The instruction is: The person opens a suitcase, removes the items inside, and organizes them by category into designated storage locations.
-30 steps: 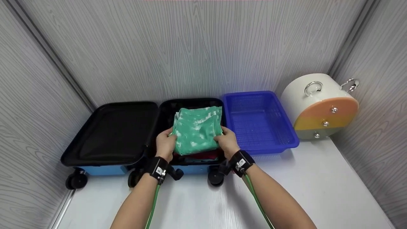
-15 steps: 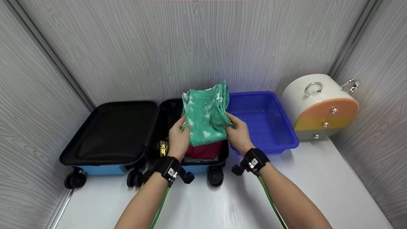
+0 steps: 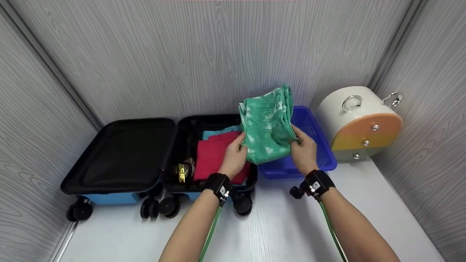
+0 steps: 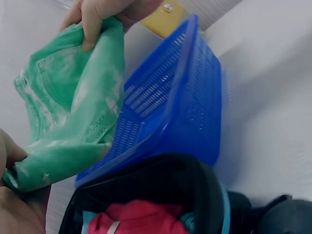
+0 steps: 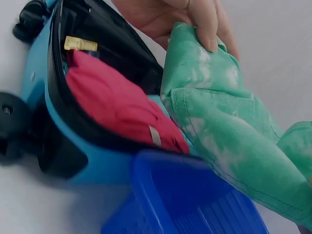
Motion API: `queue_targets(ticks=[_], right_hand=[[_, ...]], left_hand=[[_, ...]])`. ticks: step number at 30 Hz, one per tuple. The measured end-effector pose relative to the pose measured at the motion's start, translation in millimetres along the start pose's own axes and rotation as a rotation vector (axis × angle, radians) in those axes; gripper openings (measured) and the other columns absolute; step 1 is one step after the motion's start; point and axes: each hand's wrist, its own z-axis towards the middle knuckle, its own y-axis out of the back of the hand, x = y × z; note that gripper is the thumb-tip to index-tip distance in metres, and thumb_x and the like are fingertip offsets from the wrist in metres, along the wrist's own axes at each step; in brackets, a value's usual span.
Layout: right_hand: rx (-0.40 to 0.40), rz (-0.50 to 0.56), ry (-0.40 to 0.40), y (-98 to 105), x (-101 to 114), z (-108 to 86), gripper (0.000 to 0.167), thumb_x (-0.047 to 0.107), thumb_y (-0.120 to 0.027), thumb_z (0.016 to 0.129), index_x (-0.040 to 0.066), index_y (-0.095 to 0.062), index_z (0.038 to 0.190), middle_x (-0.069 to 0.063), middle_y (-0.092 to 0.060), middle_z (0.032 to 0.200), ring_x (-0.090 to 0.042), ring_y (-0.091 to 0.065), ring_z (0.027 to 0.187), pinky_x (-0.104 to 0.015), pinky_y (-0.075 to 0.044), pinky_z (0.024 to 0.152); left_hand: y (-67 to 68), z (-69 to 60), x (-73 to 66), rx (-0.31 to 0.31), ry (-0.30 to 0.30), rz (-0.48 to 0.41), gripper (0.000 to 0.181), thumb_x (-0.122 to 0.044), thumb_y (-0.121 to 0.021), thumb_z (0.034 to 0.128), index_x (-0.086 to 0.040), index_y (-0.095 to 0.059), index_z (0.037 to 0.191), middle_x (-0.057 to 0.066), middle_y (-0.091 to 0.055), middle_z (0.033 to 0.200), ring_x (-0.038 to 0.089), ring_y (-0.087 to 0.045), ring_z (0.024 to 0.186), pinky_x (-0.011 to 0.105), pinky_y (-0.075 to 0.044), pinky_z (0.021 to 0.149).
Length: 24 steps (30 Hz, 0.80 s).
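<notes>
Both hands hold a folded green garment (image 3: 267, 123) with white blotches; a stitched pocket shows on it in the left wrist view. My left hand (image 3: 235, 154) pinches its left edge, thumb on top. The opposite edge is gripped by my right hand (image 3: 305, 151). The garment is raised between the suitcase's right half (image 3: 186, 134) and the blue plastic basket (image 3: 326, 160), covering part of the basket from the head view. Inside that suitcase half lie a folded red cloth (image 3: 211, 156), light-blue cloth (image 3: 211, 134) partly beneath it, and a gold-and-black item (image 3: 182, 173).
The suitcase's other half (image 3: 123, 153), black inside, lies open at the left. To the right of the basket stands a white rounded box (image 3: 349, 109) with an orange, yellow and green front, knobs and ring handles. Wood-grain panels (image 3: 204, 58) enclose the white table (image 3: 273, 229).
Both hands have lifted the green garment out of the suitcase and carried it right, toward the basket. The red cloth and the gold-and-black item have come into view.
</notes>
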Motion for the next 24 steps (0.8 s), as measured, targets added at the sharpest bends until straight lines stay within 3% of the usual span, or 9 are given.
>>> queue_targets(ticks=[2, 5, 10, 14, 20, 24], right_hand=[[-0.033, -0.039, 0.004, 8, -6, 1.6, 0.057, -0.007, -0.048, 0.097, 0.020, -0.059, 0.147, -0.004, -0.058, 0.145, -0.023, -0.059, 0.094, -0.024, -0.037, 0.054], [-0.074, -0.084, -0.006, 16, -16, 2.9, 0.058, -0.007, -0.047, 0.097, 0.020, -0.058, 0.147, -0.005, -0.058, 0.146, -0.021, -0.059, 0.104, -0.026, -0.038, 0.061], [-0.117, -0.124, -0.020, 24, -29, 3.4, 0.059, -0.009, -0.047, 0.096, 0.018, -0.057, 0.147, -0.007, -0.056, 0.147, -0.019, -0.057, 0.120, -0.030, -0.040, 0.073], [-0.135, -0.145, -0.029, 27, -39, 3.1, 0.060, -0.011, -0.046, 0.095, 0.016, -0.057, 0.148, -0.009, -0.055, 0.148, -0.019, -0.054, 0.128, -0.031, -0.041, 0.079], [-0.144, -0.164, -0.053, 28, -52, 6.3, 0.060, -0.011, -0.045, 0.095, 0.014, -0.056, 0.148, -0.012, -0.054, 0.148, -0.025, -0.055, 0.126, -0.036, -0.045, 0.081], [-0.113, -0.174, -0.091, 25, -56, 6.8, 0.059, -0.009, -0.045, 0.097, 0.015, -0.055, 0.150, -0.012, -0.054, 0.149, -0.028, -0.047, 0.138, -0.041, -0.046, 0.096]], left_hand=[[-11.5, 4.7, 1.3, 0.010, 0.004, 0.030, 0.054, -0.008, -0.042, 0.1074, -0.006, -0.032, 0.160, 0.007, -0.031, 0.165, 0.012, -0.039, 0.138, 0.027, -0.040, 0.096], [-27.3, 10.6, 3.3, 0.025, 0.016, 0.050, 0.054, -0.007, -0.043, 0.1076, -0.004, -0.031, 0.160, 0.009, -0.031, 0.164, 0.019, -0.030, 0.149, 0.030, -0.037, 0.109], [-47.9, 16.9, 7.8, 0.072, 0.066, 0.054, 0.057, -0.006, -0.039, 0.1063, -0.003, -0.025, 0.161, 0.011, -0.026, 0.166, 0.023, -0.022, 0.152, 0.034, -0.029, 0.119], [-58.3, 19.3, 13.4, 0.083, 0.088, 0.073, 0.059, -0.002, -0.038, 0.1044, -0.001, -0.024, 0.161, 0.013, -0.025, 0.166, 0.025, -0.021, 0.153, 0.035, -0.028, 0.120], [-66.2, 20.8, 18.4, 0.090, 0.066, 0.142, 0.056, 0.004, -0.035, 0.1033, 0.004, -0.028, 0.159, 0.018, -0.027, 0.165, 0.029, -0.023, 0.152, 0.036, -0.024, 0.122], [-67.1, 20.8, 20.1, 0.110, 0.067, 0.222, 0.054, 0.005, -0.034, 0.1035, 0.005, -0.029, 0.158, 0.019, -0.028, 0.164, 0.029, -0.024, 0.152, 0.036, -0.024, 0.122]])
